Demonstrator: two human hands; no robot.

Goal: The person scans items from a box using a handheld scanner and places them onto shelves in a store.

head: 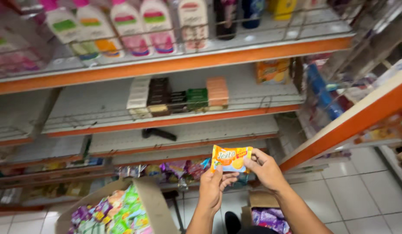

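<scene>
Orange and glossy, a small snack packet (231,158) is pinched flat between both hands in front of the shop shelves: the left hand (213,185) closes its fingers on the lower left corner, the right hand (263,170) grips the right edge. It looks like the packet is mid-handling, lifted out and being sorted; setting it anywhere would call for one hand to let go and reach to a shelf (183,132) or a box. An open cardboard box (151,203) of bright packets sits lower left, and a second box (259,200) lies partly behind the right forearm. The shelf goods are blurred, and the dark object on the middle shelf is hard to identify.
</scene>
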